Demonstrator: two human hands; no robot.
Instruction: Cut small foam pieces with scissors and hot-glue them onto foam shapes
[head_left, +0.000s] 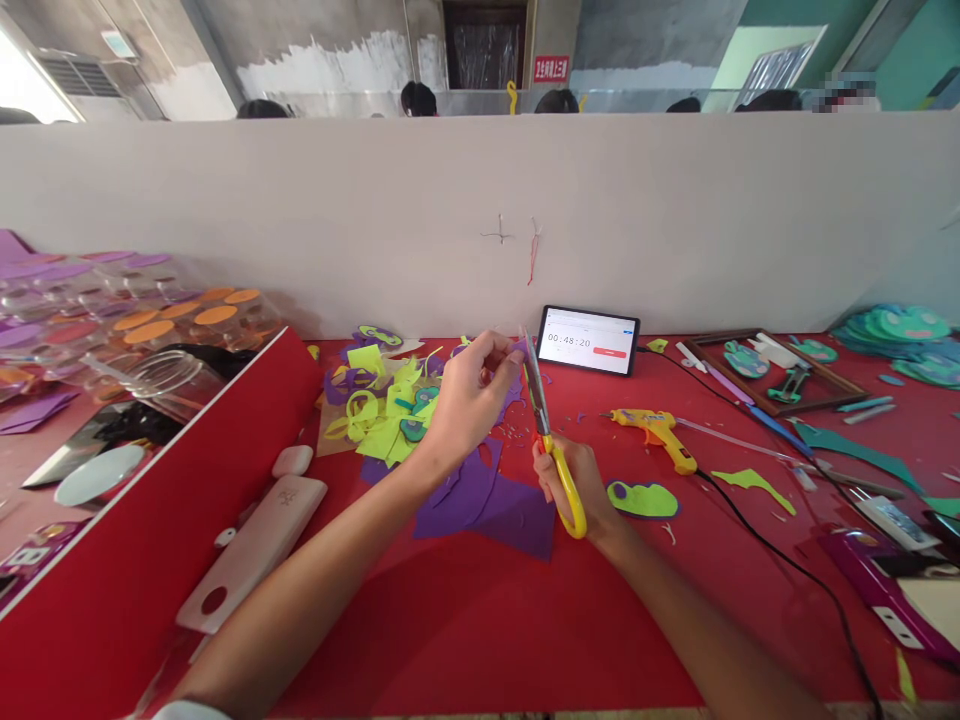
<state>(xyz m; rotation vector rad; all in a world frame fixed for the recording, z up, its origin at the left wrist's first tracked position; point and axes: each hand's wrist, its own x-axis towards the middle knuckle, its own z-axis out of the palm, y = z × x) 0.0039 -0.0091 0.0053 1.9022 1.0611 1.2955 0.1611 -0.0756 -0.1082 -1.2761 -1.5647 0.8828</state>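
Observation:
My left hand (478,392) pinches a small purple piece (519,348), which looks like craft foam, mostly hidden by the fingers. My right hand (579,488) grips yellow-handled scissors (556,455) that point up and away, their blades beside the purple piece. Whether the blades touch it I cannot tell. Below both hands lie purple sheets (499,505) with cut edges. Left of them is a heap of yellow-green scraps (386,405) mixed with purple and teal pieces. A yellow-green shape on purple backing (643,499) rests to the right of my right hand.
A yellow glue gun (652,432) with a black cord lies at right. Behind stands a tablet (588,340) showing a timer. A red divider (165,520) runs along the left, with a pale power bank (259,550) beside it. A wooden frame (772,365) sits at far right.

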